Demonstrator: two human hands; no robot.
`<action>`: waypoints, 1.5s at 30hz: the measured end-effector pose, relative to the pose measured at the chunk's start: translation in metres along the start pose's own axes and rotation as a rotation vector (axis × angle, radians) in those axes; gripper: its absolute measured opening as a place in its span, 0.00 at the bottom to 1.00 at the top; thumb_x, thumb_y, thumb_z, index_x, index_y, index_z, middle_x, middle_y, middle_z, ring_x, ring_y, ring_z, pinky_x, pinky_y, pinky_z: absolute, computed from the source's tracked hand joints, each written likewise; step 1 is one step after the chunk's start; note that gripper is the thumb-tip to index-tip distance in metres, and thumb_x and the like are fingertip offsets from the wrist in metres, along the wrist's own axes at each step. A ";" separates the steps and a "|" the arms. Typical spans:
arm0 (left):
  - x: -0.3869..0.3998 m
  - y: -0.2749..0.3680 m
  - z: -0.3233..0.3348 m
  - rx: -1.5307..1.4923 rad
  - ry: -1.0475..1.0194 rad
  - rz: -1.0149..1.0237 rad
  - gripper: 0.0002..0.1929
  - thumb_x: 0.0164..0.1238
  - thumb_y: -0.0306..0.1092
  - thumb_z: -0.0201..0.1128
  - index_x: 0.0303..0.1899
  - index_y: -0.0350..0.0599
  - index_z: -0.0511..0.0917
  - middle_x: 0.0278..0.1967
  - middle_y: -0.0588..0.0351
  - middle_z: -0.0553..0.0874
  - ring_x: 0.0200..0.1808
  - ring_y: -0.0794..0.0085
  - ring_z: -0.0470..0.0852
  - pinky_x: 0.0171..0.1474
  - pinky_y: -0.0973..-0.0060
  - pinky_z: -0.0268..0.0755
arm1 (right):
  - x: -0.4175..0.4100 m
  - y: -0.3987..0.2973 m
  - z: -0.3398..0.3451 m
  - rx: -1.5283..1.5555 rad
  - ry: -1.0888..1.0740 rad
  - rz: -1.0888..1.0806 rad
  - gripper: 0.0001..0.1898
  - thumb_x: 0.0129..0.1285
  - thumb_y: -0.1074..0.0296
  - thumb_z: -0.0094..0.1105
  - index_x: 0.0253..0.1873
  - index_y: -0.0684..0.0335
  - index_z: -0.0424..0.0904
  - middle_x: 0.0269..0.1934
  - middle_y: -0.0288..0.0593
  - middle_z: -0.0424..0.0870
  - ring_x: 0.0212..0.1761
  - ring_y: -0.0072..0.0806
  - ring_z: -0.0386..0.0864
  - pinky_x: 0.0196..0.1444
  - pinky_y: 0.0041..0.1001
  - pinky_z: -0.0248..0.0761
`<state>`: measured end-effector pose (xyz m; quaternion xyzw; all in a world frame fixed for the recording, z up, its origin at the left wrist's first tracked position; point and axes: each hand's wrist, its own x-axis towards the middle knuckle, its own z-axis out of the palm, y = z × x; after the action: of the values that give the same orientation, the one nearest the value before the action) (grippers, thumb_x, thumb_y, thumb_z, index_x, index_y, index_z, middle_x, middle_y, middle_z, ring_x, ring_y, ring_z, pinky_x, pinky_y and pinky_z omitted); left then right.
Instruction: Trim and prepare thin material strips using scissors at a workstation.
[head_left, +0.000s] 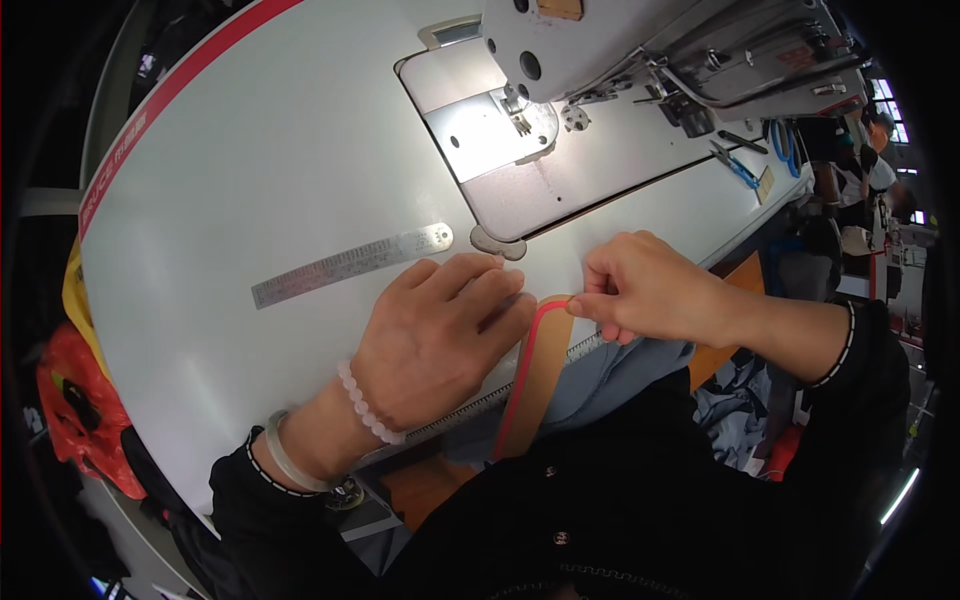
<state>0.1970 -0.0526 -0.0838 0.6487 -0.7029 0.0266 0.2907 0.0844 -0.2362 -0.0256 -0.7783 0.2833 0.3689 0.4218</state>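
A tan strip (545, 375) with a red band (519, 390) along its left edge runs from the sewing table down over its front edge. At the strip's rounded upper end, the red band bends to the right. My right hand (649, 289) pinches that end between thumb and fingers. Palm down on the left, my left hand (439, 330) has curled fingers touching the strip's left edge; its thumb is hidden, so its grip is unclear. Just beyond my left hand lies a steel ruler (352, 262).
A sewing machine (600, 52) stands ahead, its lamp lighting the needle plate (480, 135). Thread snips (735, 165) and blue-handled scissors (784, 146) lie at the right. A measuring tape (465, 412) follows the table's front edge. Grey fabric (615, 375) lies below. Another person (862, 176) is at far right.
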 end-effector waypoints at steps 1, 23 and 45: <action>0.000 0.001 0.000 -0.002 0.004 0.000 0.08 0.51 0.30 0.61 0.35 0.46 0.78 0.38 0.60 0.78 0.45 0.70 0.79 0.38 0.75 0.71 | 0.000 0.000 0.000 0.002 0.000 0.002 0.14 0.63 0.65 0.60 0.27 0.69 0.74 0.19 0.41 0.80 0.19 0.19 0.79 0.21 0.17 0.71; 0.007 0.013 -0.007 -0.841 -0.054 -0.591 0.06 0.59 0.27 0.67 0.37 0.43 0.79 0.23 0.64 0.79 0.23 0.80 0.75 0.28 0.81 0.65 | -0.028 -0.004 0.003 -0.303 0.286 -0.534 0.10 0.63 0.72 0.60 0.31 0.66 0.68 0.17 0.40 0.77 0.16 0.22 0.76 0.19 0.20 0.65; 0.011 0.015 -0.005 -0.967 0.088 -0.501 0.06 0.60 0.25 0.65 0.39 0.41 0.82 0.26 0.61 0.79 0.25 0.81 0.70 0.29 0.82 0.64 | -0.030 -0.008 0.006 -0.263 0.349 -0.648 0.12 0.61 0.66 0.62 0.31 0.62 0.68 0.15 0.40 0.74 0.13 0.35 0.73 0.17 0.29 0.63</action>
<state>0.1848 -0.0579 -0.0696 0.5870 -0.4460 -0.3425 0.5825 0.0714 -0.2235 0.0007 -0.9259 0.0404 0.1119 0.3585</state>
